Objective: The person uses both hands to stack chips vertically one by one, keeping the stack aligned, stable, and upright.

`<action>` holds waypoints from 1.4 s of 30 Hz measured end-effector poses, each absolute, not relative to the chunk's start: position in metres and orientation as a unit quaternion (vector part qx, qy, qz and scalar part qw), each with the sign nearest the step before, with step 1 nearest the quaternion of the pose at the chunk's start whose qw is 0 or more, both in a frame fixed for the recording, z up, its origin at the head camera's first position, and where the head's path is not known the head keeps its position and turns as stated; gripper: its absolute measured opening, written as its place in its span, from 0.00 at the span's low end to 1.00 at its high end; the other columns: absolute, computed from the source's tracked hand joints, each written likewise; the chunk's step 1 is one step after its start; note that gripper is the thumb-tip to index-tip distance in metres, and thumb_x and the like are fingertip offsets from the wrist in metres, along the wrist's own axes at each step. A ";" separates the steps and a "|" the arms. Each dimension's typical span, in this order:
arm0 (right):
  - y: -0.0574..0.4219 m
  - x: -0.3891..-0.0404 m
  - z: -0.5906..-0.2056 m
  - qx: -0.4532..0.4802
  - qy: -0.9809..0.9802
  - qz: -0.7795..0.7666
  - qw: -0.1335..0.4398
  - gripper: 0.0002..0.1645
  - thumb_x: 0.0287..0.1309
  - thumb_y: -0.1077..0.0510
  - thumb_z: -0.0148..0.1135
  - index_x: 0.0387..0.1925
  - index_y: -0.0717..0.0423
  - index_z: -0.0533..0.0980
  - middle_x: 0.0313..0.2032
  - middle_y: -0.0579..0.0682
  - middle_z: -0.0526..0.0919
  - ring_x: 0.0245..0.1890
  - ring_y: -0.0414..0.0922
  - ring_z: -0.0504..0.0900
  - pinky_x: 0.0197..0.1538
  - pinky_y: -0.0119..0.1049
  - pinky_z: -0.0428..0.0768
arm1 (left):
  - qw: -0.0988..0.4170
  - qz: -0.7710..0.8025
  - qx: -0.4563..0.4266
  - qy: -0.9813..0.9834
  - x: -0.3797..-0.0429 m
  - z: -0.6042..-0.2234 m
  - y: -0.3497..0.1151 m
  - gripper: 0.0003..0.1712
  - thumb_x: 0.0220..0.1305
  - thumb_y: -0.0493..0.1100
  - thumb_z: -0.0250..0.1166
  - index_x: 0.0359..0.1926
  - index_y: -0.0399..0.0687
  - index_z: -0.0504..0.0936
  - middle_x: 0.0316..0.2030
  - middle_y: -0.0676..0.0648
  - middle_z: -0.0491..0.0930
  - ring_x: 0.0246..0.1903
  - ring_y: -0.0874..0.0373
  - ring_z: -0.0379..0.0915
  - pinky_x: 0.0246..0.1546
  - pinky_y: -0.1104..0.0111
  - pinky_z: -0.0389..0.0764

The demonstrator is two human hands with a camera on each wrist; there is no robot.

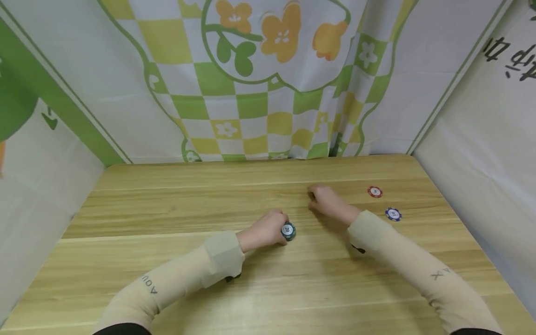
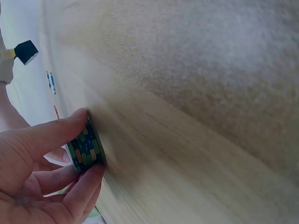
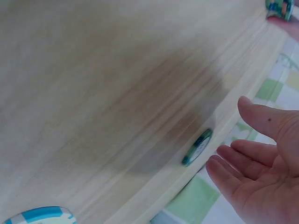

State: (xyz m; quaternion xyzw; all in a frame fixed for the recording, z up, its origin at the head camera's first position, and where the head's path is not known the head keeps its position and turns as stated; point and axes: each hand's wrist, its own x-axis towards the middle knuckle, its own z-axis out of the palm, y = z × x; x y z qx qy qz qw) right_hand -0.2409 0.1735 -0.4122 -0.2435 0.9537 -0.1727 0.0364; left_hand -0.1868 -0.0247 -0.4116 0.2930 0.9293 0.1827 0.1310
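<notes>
Sleeves (image 1: pixel 180 272) of cream cloth, printed with dark lettering, are cut off at the bottom edge of the head view. Your right hand (image 1: pixel 332 204), right of centre there, blocks sight of a green chip (image 3: pixel 197 147), which shows clearly only in the right wrist view, below and right of centre. In that view's lower left corner, a chip with a blue-and-white rim (image 3: pixel 44 214) is mostly out of frame. Figures on the chip faces are small and hard to read.

The stack of dark green chips (image 1: pixel 288 231) is below and slightly right of centre in the head view: a short cylinder, its side patterned with green, blue and tan blocks. A red chip (image 1: pixel 375 191) and a blue chip (image 1: pixel 393 214), flat discs with white middles, lie farther right. The table (image 1: pixel 167 288) has pale wood grain; at the top, wrinkled cloth (image 1: pixel 209 107) shows green, yellow and white checks.

Your left hand (image 1: pixel 264 228) reaches in from the lower left, thumb and fingertips pinching the stack from opposite sides; whether its base touches the table is hard to tell. Your right hand reaches in from the lower right, thumb apart from loosely bent fingers, grasping nothing, just beside the green chip.
</notes>
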 end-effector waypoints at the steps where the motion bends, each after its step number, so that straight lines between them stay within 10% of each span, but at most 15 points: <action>1: 0.175 -0.243 -0.413 -0.236 0.955 -0.174 0.038 0.24 0.54 0.64 0.62 0.50 0.74 0.69 0.47 0.68 0.75 0.48 0.58 0.75 0.51 0.47 0.74 | 0.133 0.184 0.292 0.929 -0.187 -0.412 -0.024 0.21 0.40 0.38 0.75 0.38 0.37 0.79 0.33 0.48 0.73 0.32 0.58 0.70 0.35 0.70 0.74; 9: 0.182 -0.252 -0.415 -0.214 0.961 -0.161 0.066 0.26 0.57 0.64 0.59 0.55 0.75 0.66 0.55 0.71 0.69 0.56 0.62 0.68 0.57 0.50 0.68 | 0.132 0.176 0.289 0.932 -0.188 -0.410 -0.023 0.22 0.41 0.38 0.75 0.39 0.36 0.79 0.33 0.47 0.73 0.34 0.58 0.70 0.37 0.70 0.75; 18: 0.186 -0.252 -0.418 -0.251 0.957 -0.141 0.022 0.11 0.52 0.71 0.58 0.40 0.70 0.76 0.37 0.62 0.80 0.39 0.54 0.78 0.42 0.45 0.77 | 0.134 0.173 0.292 0.931 -0.186 -0.410 -0.024 0.22 0.41 0.39 0.76 0.39 0.36 0.79 0.34 0.47 0.73 0.34 0.58 0.71 0.37 0.71 0.75; 26: 0.187 -0.247 -0.419 -0.263 0.957 -0.124 -0.001 0.15 0.49 0.72 0.61 0.41 0.70 0.77 0.40 0.64 0.80 0.42 0.57 0.78 0.45 0.45 0.77 | 0.135 0.175 0.285 0.933 -0.185 -0.411 -0.024 0.22 0.41 0.39 0.76 0.39 0.37 0.79 0.33 0.48 0.73 0.33 0.58 0.70 0.35 0.71 0.75; 42: 0.192 -0.245 -0.405 -0.195 0.963 -0.167 0.081 0.10 0.44 0.65 0.70 0.28 0.63 0.75 0.27 0.53 0.75 0.29 0.46 0.72 0.34 0.37 0.73 | 0.139 0.181 0.284 0.931 -0.185 -0.411 -0.024 0.21 0.43 0.38 0.75 0.39 0.36 0.78 0.34 0.47 0.73 0.34 0.58 0.71 0.36 0.71 0.75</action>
